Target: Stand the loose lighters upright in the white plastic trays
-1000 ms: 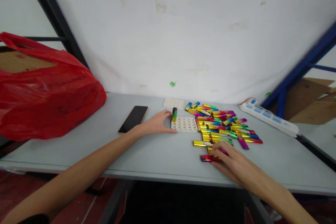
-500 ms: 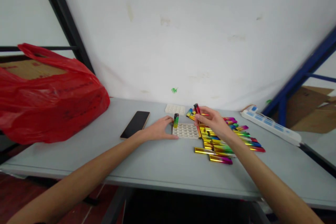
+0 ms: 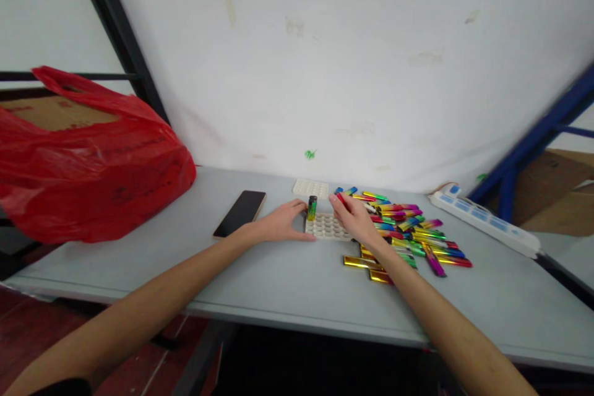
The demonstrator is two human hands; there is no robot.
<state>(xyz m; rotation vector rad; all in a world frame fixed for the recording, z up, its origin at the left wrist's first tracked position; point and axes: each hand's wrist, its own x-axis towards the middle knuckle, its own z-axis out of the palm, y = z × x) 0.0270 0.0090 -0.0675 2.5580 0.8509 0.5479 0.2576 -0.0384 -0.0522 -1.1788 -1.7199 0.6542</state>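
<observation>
While the left hand lies low on the grey table top, fingers pressed together and tips touching the left edge of the white dimpled plastic tray, the right hand hovers over that tray's far right part. It is pinching a slim red metallic lighter between thumb and fingertips, tilted toward the wall. One green-and-yellow lighter with a dark cap stands upright near the tray's far left corner, just beside the left thumb. Room check: the near half of the table is bare and wide, right up to its front edge, so both forearms lie across it with space on either side. Left of the tray a flat black phone lies near the left wrist, and beyond it the bulging red plastic bag fills the table's left end. To the right it's crowded: a loose heap of glossy rainbow-coloured lighters starts just beside the tray and spreads toward the long white-and-blue power strip, which runs slantwise near the far right edge. A second white tray sits behind the first, close to the white, stained wall. Textures now: the tray is matte, with rows of round sockets. The lighters are mirror-bright, flat-sided little bars in gold, green, magenta and blue. The bag is thin and crinkled, shiny in the folds, and the table is smooth and dull.
</observation>
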